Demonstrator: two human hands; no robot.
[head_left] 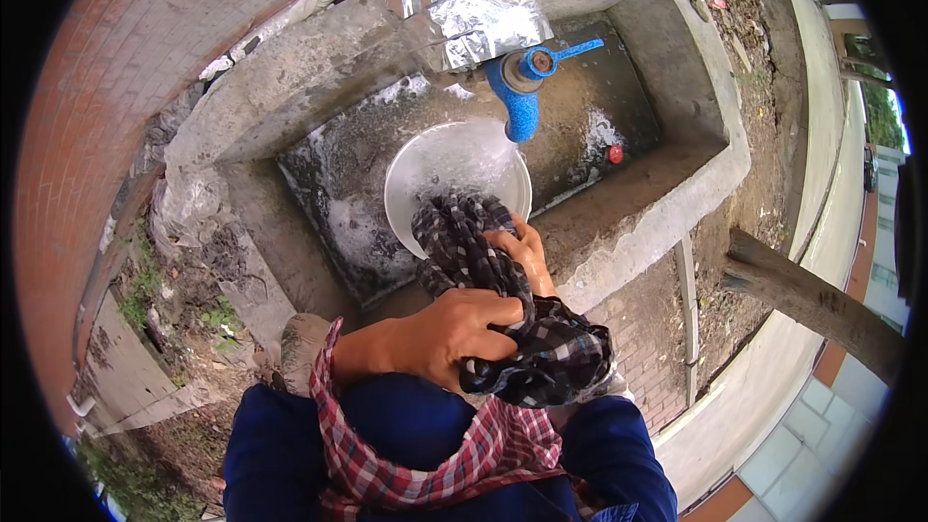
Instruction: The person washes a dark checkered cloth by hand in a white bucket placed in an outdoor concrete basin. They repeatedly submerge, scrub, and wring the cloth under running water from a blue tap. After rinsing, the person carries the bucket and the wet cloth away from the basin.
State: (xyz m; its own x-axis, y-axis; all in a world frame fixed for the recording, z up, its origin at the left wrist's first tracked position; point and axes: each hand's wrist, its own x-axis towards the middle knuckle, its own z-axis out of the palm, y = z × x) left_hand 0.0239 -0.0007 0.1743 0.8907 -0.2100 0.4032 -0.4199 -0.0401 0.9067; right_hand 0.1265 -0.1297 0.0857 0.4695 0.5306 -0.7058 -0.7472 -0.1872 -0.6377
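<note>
A wet black, grey and white checked cloth (449,242) is bunched between my hands. Its far end hangs into a round metal basin (399,188), where water is splashing. My left hand (464,329) is closed round the near part, and a thick bundle of the cloth bulges out beside it. Farther forward, my right hand (522,251) grips the twisted middle part, its wrist partly hidden by the cloth. The blue tap (522,111) hangs over the basin's far right rim, with its lever pointing right.
The basin stands inside a concrete trough (667,217) with foamy water on its floor. A small red cap (615,154) lies at the trough's right. Shiny foil (474,14) wraps the pipe behind the tap. At left is a brick wall (106,135); at right, a wooden post (812,300).
</note>
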